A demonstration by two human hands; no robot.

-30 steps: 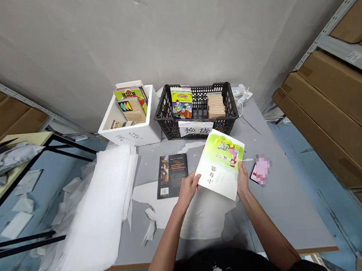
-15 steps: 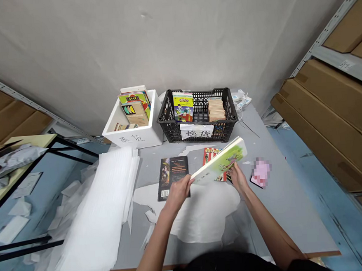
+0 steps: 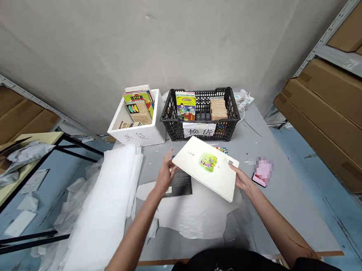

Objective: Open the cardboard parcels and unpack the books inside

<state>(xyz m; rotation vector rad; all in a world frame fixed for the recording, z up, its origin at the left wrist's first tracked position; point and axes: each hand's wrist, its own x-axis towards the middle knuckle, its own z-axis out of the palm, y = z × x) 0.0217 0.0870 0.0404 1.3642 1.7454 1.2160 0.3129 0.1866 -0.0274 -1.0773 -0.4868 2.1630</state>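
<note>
Fingers (image 3: 237, 173) on the right hand (image 3: 242, 180) are pinching the near right edge of a white paperback picture book (image 3: 202, 171), back cover up, tilted over the grey table (image 3: 284, 198). Left hand (image 3: 165, 176) is open with fingers spread, right by the book's left corner, though can't tell if it's touching. Black paperback (image 3: 183, 185) lies flat underneath; black plastic crate (image 3: 171, 128) and white foam box (image 3: 138, 138) sit at the far end.
</note>
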